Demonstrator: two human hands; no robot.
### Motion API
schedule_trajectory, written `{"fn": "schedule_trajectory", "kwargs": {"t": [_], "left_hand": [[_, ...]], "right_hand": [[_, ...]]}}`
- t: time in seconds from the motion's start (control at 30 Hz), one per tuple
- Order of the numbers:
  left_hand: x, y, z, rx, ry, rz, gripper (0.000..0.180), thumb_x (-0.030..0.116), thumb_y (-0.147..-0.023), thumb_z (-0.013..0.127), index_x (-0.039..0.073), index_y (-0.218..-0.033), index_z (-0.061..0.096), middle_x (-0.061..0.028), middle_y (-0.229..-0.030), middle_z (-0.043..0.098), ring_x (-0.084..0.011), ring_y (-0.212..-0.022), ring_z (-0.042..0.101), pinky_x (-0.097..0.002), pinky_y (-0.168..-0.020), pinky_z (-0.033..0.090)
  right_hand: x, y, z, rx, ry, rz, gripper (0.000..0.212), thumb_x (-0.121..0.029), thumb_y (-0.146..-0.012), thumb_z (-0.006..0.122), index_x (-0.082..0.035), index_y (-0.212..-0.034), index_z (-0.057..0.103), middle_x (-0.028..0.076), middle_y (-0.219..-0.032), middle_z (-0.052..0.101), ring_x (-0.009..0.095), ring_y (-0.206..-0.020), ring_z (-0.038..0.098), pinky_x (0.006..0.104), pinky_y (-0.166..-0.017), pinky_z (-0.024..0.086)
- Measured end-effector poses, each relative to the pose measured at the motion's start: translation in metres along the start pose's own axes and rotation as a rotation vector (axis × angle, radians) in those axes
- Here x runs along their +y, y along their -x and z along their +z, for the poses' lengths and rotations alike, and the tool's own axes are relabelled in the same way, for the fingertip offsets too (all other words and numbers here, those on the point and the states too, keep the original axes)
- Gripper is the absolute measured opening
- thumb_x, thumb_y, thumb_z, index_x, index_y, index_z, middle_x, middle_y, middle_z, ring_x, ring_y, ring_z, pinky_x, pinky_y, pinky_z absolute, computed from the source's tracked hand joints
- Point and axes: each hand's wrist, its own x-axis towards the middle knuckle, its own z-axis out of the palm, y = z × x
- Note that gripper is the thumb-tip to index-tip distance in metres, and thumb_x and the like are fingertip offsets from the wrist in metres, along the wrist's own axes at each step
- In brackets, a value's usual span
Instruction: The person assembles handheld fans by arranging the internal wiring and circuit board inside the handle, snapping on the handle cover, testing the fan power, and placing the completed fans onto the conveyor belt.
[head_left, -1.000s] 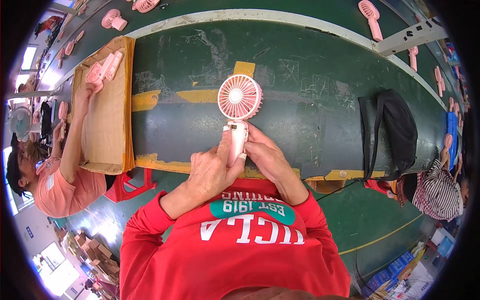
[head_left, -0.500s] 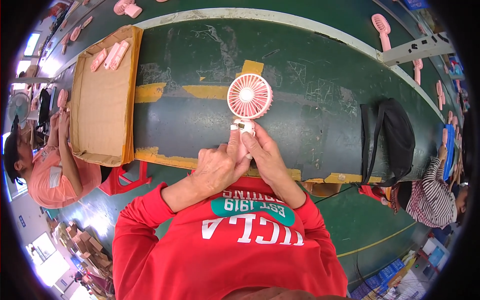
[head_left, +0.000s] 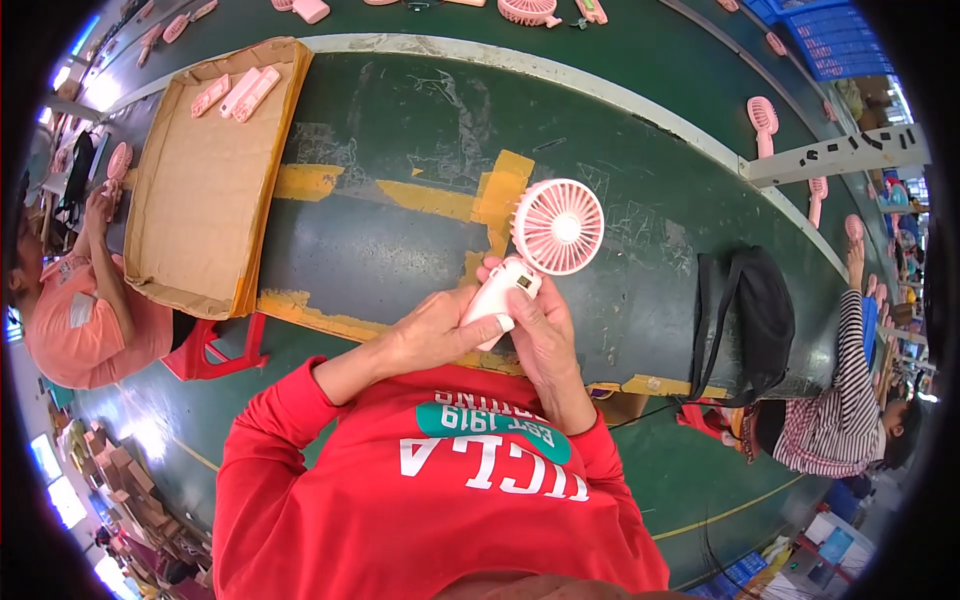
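Note:
Between my hands, over the near edge of the dark table, is a pink handheld fan (head_left: 558,228) with a round grille and a pale handle. My left hand (head_left: 437,325) closes round the lower handle, its thumb lying across it. From the other side my right hand (head_left: 545,335) grips the handle, the thumb pressed near a small dark window below the fan's head. The head tilts up and to the right. Some of the fingers are hidden behind the handle.
A shallow cardboard tray (head_left: 190,200) with several pink fan parts (head_left: 250,94) stands at the left. To the right lies a black bag (head_left: 758,325). Beyond the pale rail (head_left: 480,50), more pink fans (head_left: 762,125) lie along a green belt. Co-workers sit at both sides.
The fan has moved right and turned, its head now leaning right. My left index finger has left the top of the handle, and the left thumb now lies across its lower part.

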Motion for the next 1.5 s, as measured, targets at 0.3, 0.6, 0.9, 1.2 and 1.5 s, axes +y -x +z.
{"fn": "schedule_trajectory", "kwargs": {"t": [0.3,0.6,0.9,1.2,1.5], "left_hand": [[0.015,0.012,0.011,0.108,-0.367,0.292,0.029,0.019,-0.082,0.056,-0.008,-0.091,0.051,-0.0185,-0.069,0.063,-0.0351,-0.067,0.064,-0.0387,-0.06,0.051],[-0.003,-0.001,0.006,0.054,-0.138,0.197,0.027,0.023,-0.086,0.056,-0.004,-0.086,0.051,-0.0109,-0.065,0.06,-0.0202,-0.055,0.061,-0.0313,-0.052,0.049],[-0.009,-0.005,-0.007,-0.087,0.262,0.027,0.024,0.018,-0.086,0.054,-0.001,-0.101,0.054,-0.0055,-0.078,0.062,-0.0093,-0.057,0.056,-0.0234,-0.052,0.046],[0.06,-0.054,-0.095,0.718,-0.575,0.357,0.028,0.026,-0.078,0.061,0.001,-0.091,0.059,-0.0166,-0.066,0.06,-0.031,-0.058,0.061,-0.0394,-0.056,0.047],[0.118,-0.223,-0.17,1.074,-1.216,0.756,0.023,0.02,-0.074,0.062,0.004,-0.09,0.057,-0.0121,-0.069,0.059,-0.0292,-0.063,0.061,-0.0377,-0.057,0.05]], "right_hand": [[-0.012,0.018,0.016,0.1,0.061,-0.038,0.043,-0.016,-0.086,0.059,0.001,-0.122,0.043,0.019,-0.115,0.055,0.028,-0.107,0.055,0.0392,-0.094,0.043],[-0.004,0.004,0.009,0.124,0.128,-0.029,0.04,-0.012,-0.088,0.056,0.001,-0.123,0.042,0.018,-0.114,0.056,0.026,-0.106,0.056,0.0378,-0.092,0.045],[-0.008,-0.011,0.003,0.057,0.282,0.032,0.039,-0.021,-0.093,0.049,-0.001,-0.126,0.04,0.015,-0.12,0.053,0.022,-0.109,0.054,0.0341,-0.091,0.045],[-0.002,-0.034,-0.032,0.038,0.71,-0.066,0.031,-0.021,-0.095,0.046,0.001,-0.117,0.048,0.013,-0.107,0.061,0.016,-0.093,0.06,0.028,-0.083,0.047],[0.007,-0.045,-0.027,0.116,0.786,-0.075,0.023,-0.015,-0.095,0.044,0.0,-0.11,0.053,0.009,-0.095,0.063,0.013,-0.078,0.062,0.0232,-0.069,0.05]]}}
